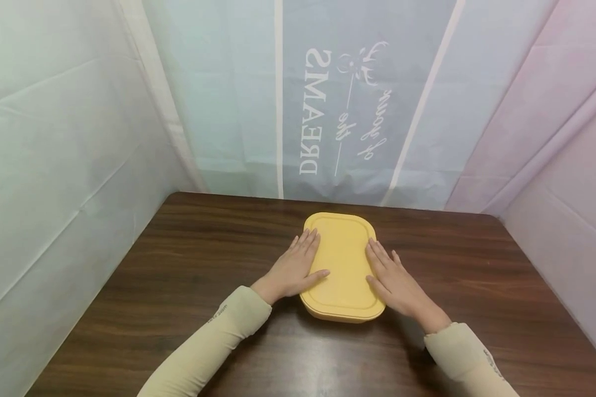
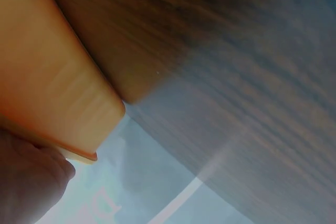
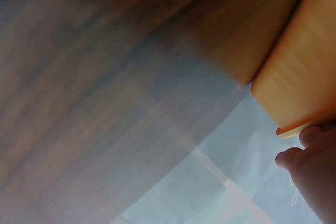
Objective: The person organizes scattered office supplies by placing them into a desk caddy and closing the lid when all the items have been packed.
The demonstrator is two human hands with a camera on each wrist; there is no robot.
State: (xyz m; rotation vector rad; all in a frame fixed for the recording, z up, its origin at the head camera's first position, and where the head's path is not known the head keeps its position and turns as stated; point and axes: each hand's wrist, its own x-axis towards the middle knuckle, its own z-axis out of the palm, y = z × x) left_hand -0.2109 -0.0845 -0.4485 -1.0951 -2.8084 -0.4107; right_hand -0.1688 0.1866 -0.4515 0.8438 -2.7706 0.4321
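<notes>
A yellow lidded container (image 1: 341, 263) lies on the dark wooden table (image 1: 179, 264), near its middle. My left hand (image 1: 298, 266) rests flat on the lid's left edge, fingers straight and thumb laid across the lid. My right hand (image 1: 391, 277) rests flat on the lid's right edge, fingers straight. In the left wrist view the container's side wall (image 2: 47, 77) fills the left, with part of my left hand (image 2: 29, 182) below its rim. In the right wrist view the container wall (image 3: 302, 72) stands at the right, and my right hand's fingers (image 3: 310, 163) lie at its rim.
Pale fabric walls enclose the table on three sides; the back panel (image 1: 338, 110) carries white mirrored lettering. Bare tabletop runs to the left, right and front of the container. Both arms wear light beige sleeves (image 1: 218, 336).
</notes>
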